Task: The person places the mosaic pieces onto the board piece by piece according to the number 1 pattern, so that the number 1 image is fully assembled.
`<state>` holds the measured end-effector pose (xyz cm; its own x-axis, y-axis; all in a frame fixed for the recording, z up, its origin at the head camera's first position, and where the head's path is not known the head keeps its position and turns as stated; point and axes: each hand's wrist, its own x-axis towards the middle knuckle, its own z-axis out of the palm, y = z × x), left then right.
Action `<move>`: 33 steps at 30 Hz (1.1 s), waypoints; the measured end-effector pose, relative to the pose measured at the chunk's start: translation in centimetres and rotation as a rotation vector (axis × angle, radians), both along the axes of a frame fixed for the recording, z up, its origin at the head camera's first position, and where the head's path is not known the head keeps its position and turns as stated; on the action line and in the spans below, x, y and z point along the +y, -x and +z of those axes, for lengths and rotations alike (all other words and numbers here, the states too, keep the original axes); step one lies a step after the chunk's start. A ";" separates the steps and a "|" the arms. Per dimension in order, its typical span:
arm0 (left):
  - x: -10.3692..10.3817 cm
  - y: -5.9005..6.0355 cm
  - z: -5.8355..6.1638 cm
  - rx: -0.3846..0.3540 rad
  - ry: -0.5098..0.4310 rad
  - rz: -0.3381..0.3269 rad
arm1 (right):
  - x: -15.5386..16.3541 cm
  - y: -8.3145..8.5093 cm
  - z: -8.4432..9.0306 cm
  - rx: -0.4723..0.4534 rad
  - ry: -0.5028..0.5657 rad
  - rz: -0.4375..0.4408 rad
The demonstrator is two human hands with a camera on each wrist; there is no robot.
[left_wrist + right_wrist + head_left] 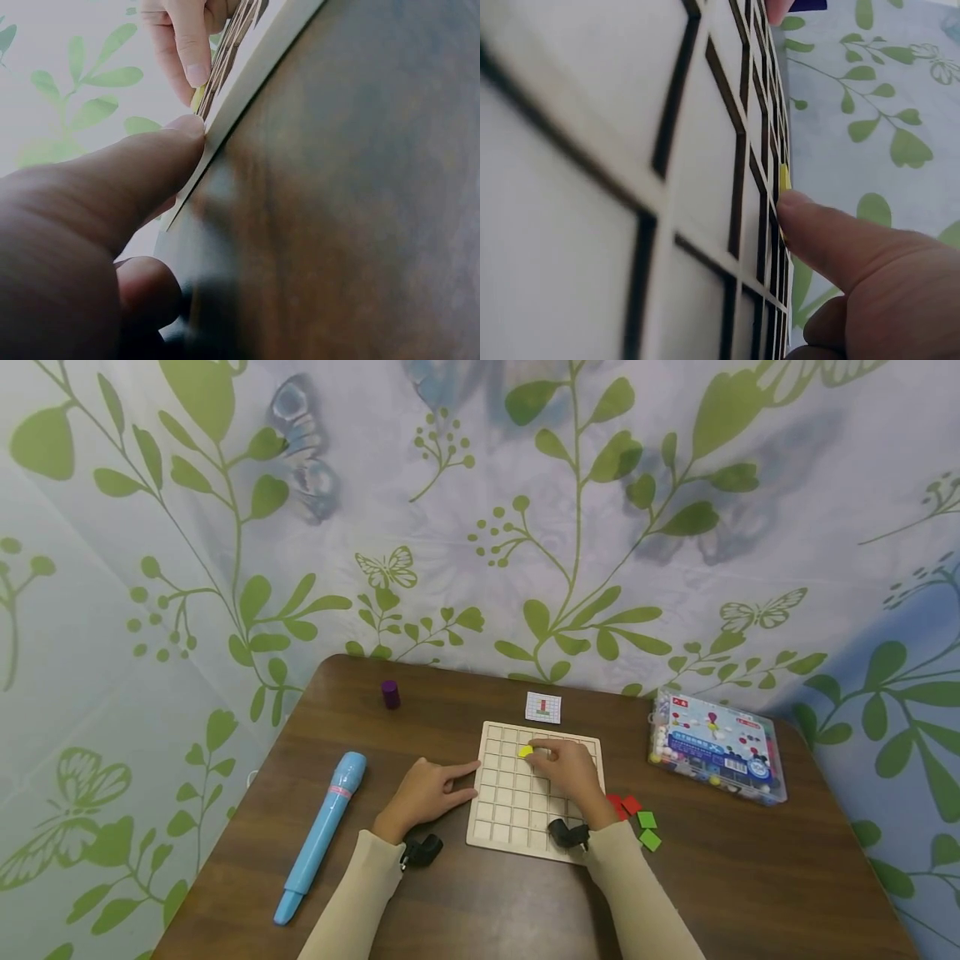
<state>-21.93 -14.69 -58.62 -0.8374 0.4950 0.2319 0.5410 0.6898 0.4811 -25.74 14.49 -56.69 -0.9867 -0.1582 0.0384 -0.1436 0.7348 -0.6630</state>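
Observation:
A pale wooden grid board [501, 793] lies on the table. Over its upper half my right hand [566, 768] pinches a yellow tile [525, 751] at the cells; the right wrist view shows the thumb against the yellow tile [784, 178]. At the board's left edge is my left hand [427, 789], its index finger and thumb stretched out and touching the rim. The left wrist view shows that left hand [97, 195] close up beside the board's edge. Red tiles [631, 805] and green tiles [650, 839] lie right of the board, partly behind the right forearm.
Behind the board lies a small pattern card [543, 707]. A clear box of coloured pieces [716, 745] sits at the back right. To the left are a light blue microphone-shaped object [318, 839] and a purple cylinder [390, 694]. A patterned curtain [465, 527] hangs behind the table.

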 end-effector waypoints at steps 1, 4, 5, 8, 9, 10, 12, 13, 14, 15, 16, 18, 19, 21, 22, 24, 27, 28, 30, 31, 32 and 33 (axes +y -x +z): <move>0.0 0.0 0.0 0.002 0.001 -0.001 | 0.0 0.0 0.0 0.004 0.002 -0.002; 0.0 0.0 0.1 0.007 -0.001 0.000 | 0.0 -0.1 -0.1 0.010 0.002 -0.005; 0.0 0.0 0.0 0.006 0.000 0.001 | 0.0 -0.1 -0.2 0.013 -0.004 -0.007; -0.1 -0.1 -0.1 0.007 0.002 0.001 | -0.1 -0.1 -0.4 0.024 -0.038 -0.016; -0.1 -0.1 -0.1 0.006 0.003 0.000 | -0.1 -0.2 -0.5 0.028 -0.052 -0.021; -0.1 -0.1 -0.1 0.003 0.005 0.000 | -0.1 -0.3 -0.6 0.034 -0.065 -0.024; 0.0 -0.1 -0.1 0.001 0.005 0.000 | -0.2 -0.4 -0.7 0.045 -0.076 -0.032; 0.0 -0.1 -0.1 -0.003 0.007 0.001 | -0.2 -0.5 -0.7 0.051 -0.076 -0.035; 0.0 -0.1 -0.1 -0.005 0.008 0.002 | -0.3 -0.6 -0.7 0.057 -0.071 -0.037; 0.0 -0.1 -0.1 -0.007 0.008 0.004 | -0.3 -0.7 -0.7 0.064 -0.067 -0.037; 0.0 0.0 -0.1 -0.008 0.009 0.006 | -0.3 -0.7 -0.7 0.069 -0.061 -0.039; 0.1 0.0 -0.1 -0.011 0.011 0.009 | -0.3 -0.8 -0.6 0.076 -0.050 -0.043; 0.1 0.0 -0.1 -0.014 0.014 0.010 | -0.3 -0.8 -0.6 0.076 -0.047 -0.045; 0.1 0.1 -0.1 -0.012 0.013 0.010 | -0.3 -0.9 -0.5 0.071 -0.046 -0.053; 0.1 0.1 -0.1 -0.009 0.012 0.010 | -0.3 -0.9 -0.5 0.064 -0.045 -0.057; 0.1 0.1 -0.1 -0.001 0.006 0.009 | -0.3 -0.9 -0.4 0.053 -0.047 -0.064; 0.1 0.0 -0.1 0.007 -0.001 0.008 | -0.4 -0.9 -0.4 0.042 -0.055 -0.070; 0.1 0.0 -0.1 0.007 0.000 0.009 | -0.4 -0.9 -0.4 0.040 -0.058 -0.071; 0.1 0.0 0.0 0.004 0.003 0.008 | -0.4 -0.8 -0.4 0.041 -0.064 -0.068; 0.1 0.0 -0.1 0.002 0.002 0.007 | -0.4 -0.8 -0.4 0.041 -0.066 -0.065; 0.0 0.0 -0.1 0.001 0.005 0.006 | -0.4 -0.8 -0.4 0.040 -0.067 -0.064; 0.0 0.0 -0.1 0.002 0.005 0.004 | -0.4 -0.8 -0.5 0.039 -0.067 -0.063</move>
